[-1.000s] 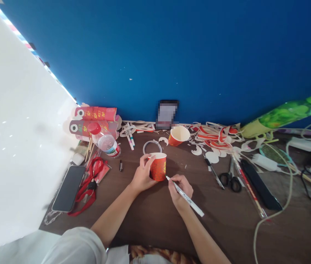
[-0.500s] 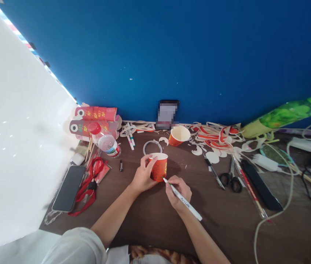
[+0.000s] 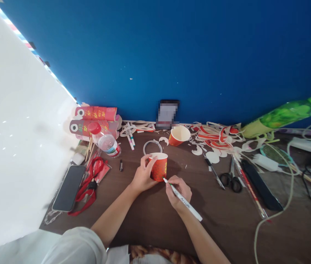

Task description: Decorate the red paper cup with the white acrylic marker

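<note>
The white marker [image 3: 189, 206] has been shifted slightly left, its tip now set at the lower edge of one red cup [image 3: 158, 170], mid-frame. That cup is grasped from its left side by the left hand [image 3: 142, 176], forearm slanted from lower left; the marker is pinched by the right hand [image 3: 181, 187], wrist bent. One other cup [image 3: 179, 136] is seen above centre, one pair of scissors [image 3: 236, 184] at right.

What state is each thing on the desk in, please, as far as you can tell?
Near red cup: upright, held by the left hand
White marker: uncapped, in the right hand, tip at that cup
Far red cup: open at the top, not held
Clear bottle: red cap on
Phone at left: lying flat, screen dark
Scissors: lying flat, blades apparently closed
</note>
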Action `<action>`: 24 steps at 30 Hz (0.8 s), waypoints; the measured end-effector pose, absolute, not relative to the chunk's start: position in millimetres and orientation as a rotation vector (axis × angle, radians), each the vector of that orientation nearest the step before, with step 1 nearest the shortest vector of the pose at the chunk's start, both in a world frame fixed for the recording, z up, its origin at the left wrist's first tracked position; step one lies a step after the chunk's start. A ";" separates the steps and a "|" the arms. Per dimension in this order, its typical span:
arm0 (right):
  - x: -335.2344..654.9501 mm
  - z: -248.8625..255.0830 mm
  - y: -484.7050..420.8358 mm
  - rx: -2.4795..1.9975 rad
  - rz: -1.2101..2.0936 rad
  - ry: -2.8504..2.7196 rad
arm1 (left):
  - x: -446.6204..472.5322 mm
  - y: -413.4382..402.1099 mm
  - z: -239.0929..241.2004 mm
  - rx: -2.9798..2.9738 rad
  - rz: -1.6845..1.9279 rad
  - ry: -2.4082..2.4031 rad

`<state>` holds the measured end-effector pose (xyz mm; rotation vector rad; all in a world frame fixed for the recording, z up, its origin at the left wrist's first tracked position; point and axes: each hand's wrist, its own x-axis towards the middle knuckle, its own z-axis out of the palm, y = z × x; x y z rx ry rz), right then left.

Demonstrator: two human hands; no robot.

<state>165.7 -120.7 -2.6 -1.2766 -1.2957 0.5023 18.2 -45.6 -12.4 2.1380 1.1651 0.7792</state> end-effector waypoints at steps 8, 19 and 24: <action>167.0 -2.0 -120.9 -1.315 0.474 -1.245 | 18.0 -45.7 -14.9 2.118 0.763 1.182; 161.7 3.1 -121.5 -1.419 0.483 -1.145 | 18.5 -46.0 -15.3 2.138 0.818 1.151; 160.3 6.1 -122.5 -1.427 0.498 -1.141 | 18.0 -45.7 -16.2 2.157 0.834 1.140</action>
